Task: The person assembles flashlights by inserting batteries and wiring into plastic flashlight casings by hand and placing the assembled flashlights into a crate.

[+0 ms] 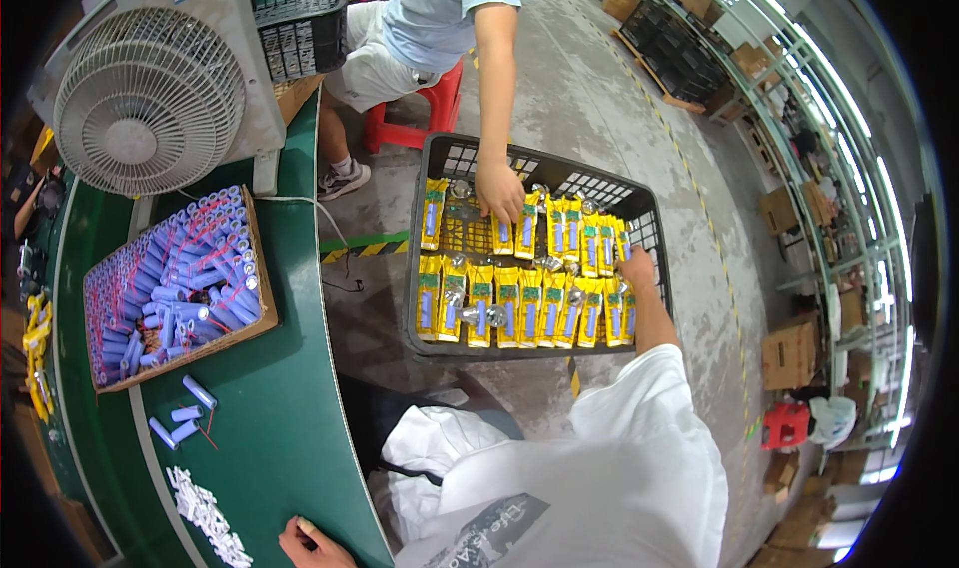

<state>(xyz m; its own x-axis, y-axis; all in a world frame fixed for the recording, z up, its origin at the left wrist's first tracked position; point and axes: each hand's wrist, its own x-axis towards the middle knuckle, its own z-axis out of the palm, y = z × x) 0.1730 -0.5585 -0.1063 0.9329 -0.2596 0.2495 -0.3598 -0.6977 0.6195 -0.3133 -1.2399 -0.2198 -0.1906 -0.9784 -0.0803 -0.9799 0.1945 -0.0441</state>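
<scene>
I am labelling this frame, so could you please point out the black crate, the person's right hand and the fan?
black crate (425, 258): head view, on its left wall.
right hand (636, 267): head view, on the back of the hand.
fan (148, 100): head view, on its round front grille.

A factory floor: battery cells (180, 288), packing crate (529, 168), stock shelving (799, 118).

Yellow packets (519, 303) fill the black crate (425, 268), and a co-worker's hand (497, 190) blocks its far row. The green counter (290, 418) lies open between the cell tray (265, 298) and white pieces (205, 513).
</scene>
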